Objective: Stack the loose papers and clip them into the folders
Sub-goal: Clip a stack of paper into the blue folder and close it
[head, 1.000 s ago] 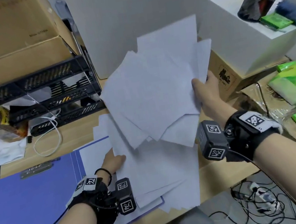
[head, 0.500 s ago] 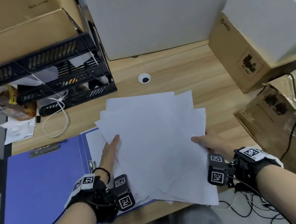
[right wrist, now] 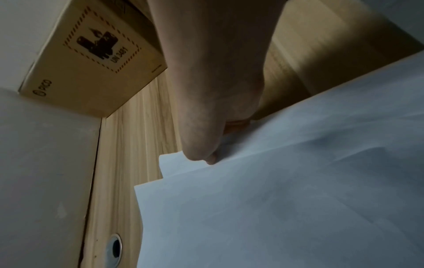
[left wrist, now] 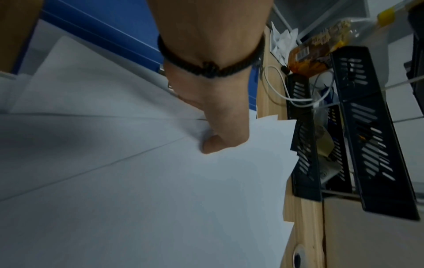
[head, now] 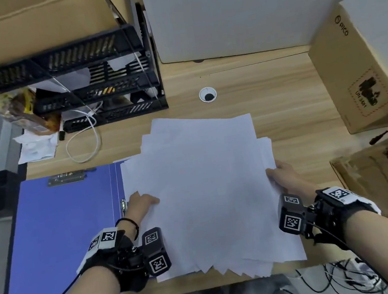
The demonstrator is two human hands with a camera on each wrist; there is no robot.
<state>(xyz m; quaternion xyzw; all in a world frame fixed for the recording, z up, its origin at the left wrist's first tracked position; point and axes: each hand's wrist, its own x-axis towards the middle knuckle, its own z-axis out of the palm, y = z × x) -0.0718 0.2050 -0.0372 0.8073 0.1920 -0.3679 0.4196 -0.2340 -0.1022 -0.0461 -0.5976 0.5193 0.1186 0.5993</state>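
Item: one open blue plastic folder point(head: 57, 234), flat at the left of the wooden bench point(head: 281, 97); two metal clips visible.
Item: one fanned sheaf of white loose papers point(head: 210, 195), sheet count not legible; half a second ago more splayed, now lying closer-gathered, overlapping the folder's right leaf. Squaring judged under way, clipping not begun.
Hands: two; left hand point(head: 140, 202) and right hand point(head: 285, 175) each pinch a side edge of the sheaf.
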